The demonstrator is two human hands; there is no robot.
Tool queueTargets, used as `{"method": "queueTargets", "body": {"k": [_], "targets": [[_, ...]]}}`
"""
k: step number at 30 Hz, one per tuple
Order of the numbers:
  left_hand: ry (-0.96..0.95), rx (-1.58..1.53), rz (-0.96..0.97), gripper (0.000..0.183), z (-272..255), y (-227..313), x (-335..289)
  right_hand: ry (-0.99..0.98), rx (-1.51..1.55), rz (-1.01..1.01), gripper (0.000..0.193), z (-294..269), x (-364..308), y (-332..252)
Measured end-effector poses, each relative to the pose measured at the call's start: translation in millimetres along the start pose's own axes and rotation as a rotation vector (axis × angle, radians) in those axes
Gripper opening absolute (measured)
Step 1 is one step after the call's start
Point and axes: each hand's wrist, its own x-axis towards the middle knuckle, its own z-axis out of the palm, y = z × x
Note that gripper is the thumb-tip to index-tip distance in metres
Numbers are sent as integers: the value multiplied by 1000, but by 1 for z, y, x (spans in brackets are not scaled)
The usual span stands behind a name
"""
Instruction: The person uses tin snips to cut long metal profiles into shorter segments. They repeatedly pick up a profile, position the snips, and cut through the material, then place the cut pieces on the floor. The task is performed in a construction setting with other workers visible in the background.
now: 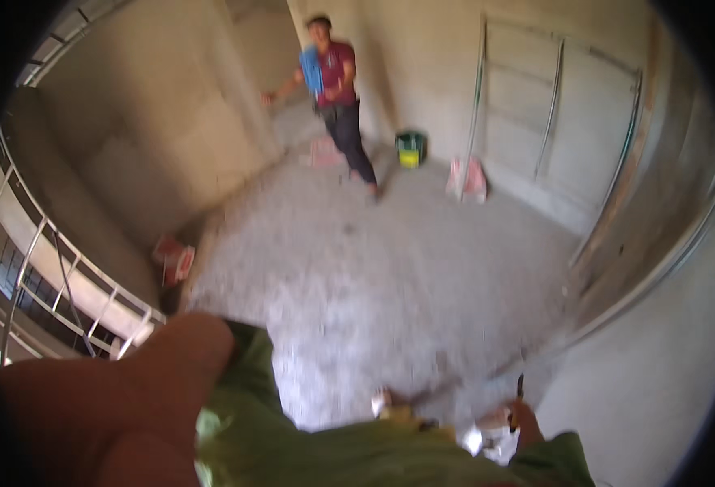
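Note:
At the lower right my right hand (pixel 526 428) is closed round a slim dark-tipped tool (pixel 520 388) with a bit of yellow at its handle. The tool points up and away from me; its exact kind is too blurred to tell. Next to this hand is a shiny whitish thing (pixel 477 441), partly hidden and too smeared to name. My bare left arm (pixel 154 390) fills the lower left, bent and close to the camera. The left hand itself is out of sight. My green shirt (pixel 349 454) covers much of the lower edge.
A person (pixel 341 89) in a maroon shirt, with something blue at the chest, is near the far doorway. A dark green bucket (pixel 411 149), a pinkish sack (pixel 467 180) and a metal frame (pixel 552 105) stand by the far wall. Metal railings (pixel 57 243) line the left.

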Motion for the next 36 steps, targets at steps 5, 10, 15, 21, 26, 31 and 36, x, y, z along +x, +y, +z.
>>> {"method": "queueTargets", "body": {"k": [5, 10, 15, 21, 26, 31, 36], "targets": [[40, 143, -84, 17, -74, -17, -118, -138, -158, -36, 32, 125, 39, -80], [78, 144, -60, 16, -119, -54, -182, -124, -728, -473, 31, 165, 82, -1], [130, 284, -44, 15, -205, -101, -244, -107, -643, 129, 31, 245, 53, -32], [-221, 649, -1288, 23, -173, -74, -518, -25, -613, 248, 32, 268, 92, -62], [-1510, -536, -2213, 83, -154, 240, -755, -139, -652, 241, 33, 344, 163, -107], [-1387, -644, -2397, 70, -75, 218, -734, -194, -688, 179, 33, 396, 238, -158], [-1019, 108, -2208, 40, -51, 22, -733, -373, -509, -788, 35, 555, 305, -347]]}}
